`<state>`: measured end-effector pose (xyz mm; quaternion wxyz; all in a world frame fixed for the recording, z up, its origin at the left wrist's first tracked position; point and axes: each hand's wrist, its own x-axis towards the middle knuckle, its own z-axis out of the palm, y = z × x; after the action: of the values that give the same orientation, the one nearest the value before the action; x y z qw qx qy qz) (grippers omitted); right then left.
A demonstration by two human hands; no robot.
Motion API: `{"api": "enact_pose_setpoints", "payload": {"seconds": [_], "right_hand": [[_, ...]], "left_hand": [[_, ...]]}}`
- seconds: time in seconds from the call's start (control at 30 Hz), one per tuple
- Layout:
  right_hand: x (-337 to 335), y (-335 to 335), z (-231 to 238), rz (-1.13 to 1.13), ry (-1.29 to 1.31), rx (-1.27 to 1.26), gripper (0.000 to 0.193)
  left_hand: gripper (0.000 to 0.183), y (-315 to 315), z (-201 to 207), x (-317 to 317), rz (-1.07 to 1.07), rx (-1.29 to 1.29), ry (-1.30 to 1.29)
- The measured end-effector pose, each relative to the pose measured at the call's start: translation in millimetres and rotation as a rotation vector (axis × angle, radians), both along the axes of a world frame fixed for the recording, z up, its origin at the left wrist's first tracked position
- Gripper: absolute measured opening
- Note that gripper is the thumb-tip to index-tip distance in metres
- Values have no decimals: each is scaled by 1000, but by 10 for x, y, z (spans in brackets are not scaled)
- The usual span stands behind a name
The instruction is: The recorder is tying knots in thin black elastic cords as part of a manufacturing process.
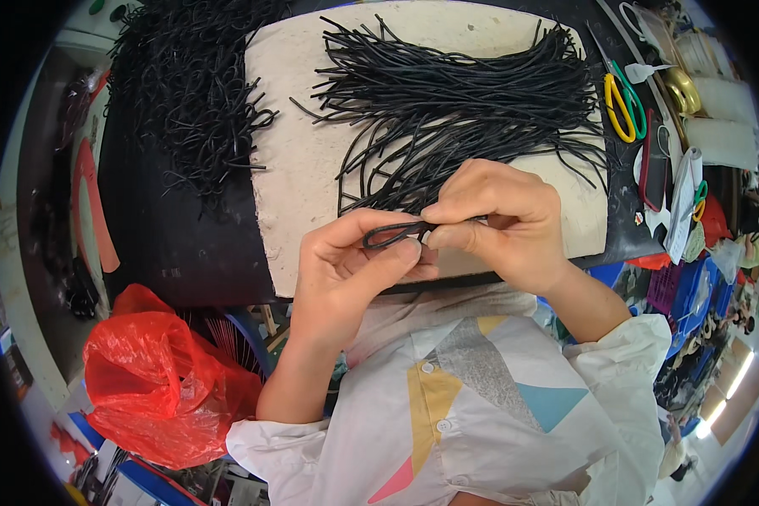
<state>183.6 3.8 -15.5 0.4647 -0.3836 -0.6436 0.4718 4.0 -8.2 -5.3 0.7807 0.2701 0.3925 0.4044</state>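
Note:
Between both hands a thin black cord (386, 234) is bent into a small loop. My left hand (346, 257) pinches it with thumb and fingers closed. From the other side my right hand (504, 221) grips the cord close to the left fingertips, its thumb and forefinger pressed together; part of the cord is hidden by the fingers. Just beyond my hands, a large bundle of black cords (472, 88) lies across a pale board (291, 72), with looser strands spreading toward me.
A tangled heap of black cords (190, 93) covers the far left of the black table (202, 261). Scissors with yellow and green handles (620, 107) lie right of the board. A red plastic bag (164, 384) sits at the near left. Gold tape (683, 91) stands at the far right.

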Motion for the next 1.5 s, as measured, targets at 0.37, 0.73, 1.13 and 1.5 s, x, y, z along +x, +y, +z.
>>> {"api": "enact_pose_setpoints", "payload": {"seconds": [0.37,0.73,1.13,1.5], "right_hand": [[-8,-41,116,-17,433,-858,15],[43,-10,81,-55,318,-827,16],[36,-45,70,-30,278,-814,16],[14,-80,139,163,50,-691,12]], "left_hand": [[17,19,23,45,58,167,190],[24,88,57,-53,16,-189,8],[24,4,-12,-14,-24,-82,172],[8,113,28,-69,-357,-102,192]]}}
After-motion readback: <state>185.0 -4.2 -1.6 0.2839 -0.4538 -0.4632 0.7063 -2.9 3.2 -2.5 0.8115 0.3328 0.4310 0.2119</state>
